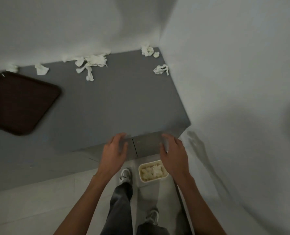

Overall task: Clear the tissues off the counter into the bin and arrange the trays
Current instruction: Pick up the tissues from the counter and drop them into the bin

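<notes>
Judging it partway: tray [20,102] askew at left of tabletop [107,102], not arranged; tissues [91,62] strewn along back wall to right corner, uncleared. Empty left hand [114,150], fingers loose, at front edge; bin [152,170] on floor below holds some tissue; right hand [173,150] likewise empty and relaxed.

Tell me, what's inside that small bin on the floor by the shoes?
Crumpled white tissues fill the bin nearly to its rim. The heap covers the bin's bottom and anything lying under it, so those cannot be seen.
</notes>
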A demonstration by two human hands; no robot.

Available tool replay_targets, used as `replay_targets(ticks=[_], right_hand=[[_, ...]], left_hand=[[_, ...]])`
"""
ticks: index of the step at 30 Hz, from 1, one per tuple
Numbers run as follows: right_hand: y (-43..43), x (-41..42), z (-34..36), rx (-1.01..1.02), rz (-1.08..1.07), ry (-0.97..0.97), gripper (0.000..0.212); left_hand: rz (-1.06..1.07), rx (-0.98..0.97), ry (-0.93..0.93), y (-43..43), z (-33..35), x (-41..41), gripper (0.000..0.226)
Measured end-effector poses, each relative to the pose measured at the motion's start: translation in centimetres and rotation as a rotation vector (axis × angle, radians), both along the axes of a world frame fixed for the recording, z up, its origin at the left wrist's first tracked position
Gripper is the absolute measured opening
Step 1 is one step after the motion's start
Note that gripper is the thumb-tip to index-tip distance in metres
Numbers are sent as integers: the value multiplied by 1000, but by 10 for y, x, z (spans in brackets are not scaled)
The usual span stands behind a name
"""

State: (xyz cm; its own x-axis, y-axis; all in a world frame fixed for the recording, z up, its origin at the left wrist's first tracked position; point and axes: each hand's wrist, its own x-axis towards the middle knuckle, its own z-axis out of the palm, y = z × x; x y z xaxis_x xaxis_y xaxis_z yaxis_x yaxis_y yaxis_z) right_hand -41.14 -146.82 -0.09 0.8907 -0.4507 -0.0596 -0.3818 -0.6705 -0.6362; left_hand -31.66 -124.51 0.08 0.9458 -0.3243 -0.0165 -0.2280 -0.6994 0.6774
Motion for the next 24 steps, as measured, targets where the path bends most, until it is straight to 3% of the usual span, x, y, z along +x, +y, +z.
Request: replay_targets(ticks=[9,19,22,24], right_hand=[[-36,152,-4,-75,-25,-7,36],[-122,366,-4,-209,-179,89,63],[-143,406,-16,-265,-139,186,60],[-149,421,-33,-334,-44,196,40]], left_hand=[[-30,-24,-19,-29,5,160,29],[-188,-77,-74,-70,15,291,30],[-184,-93,-81,-74,13,306,29],[-174,-105,-62,-76,11,310,26]])
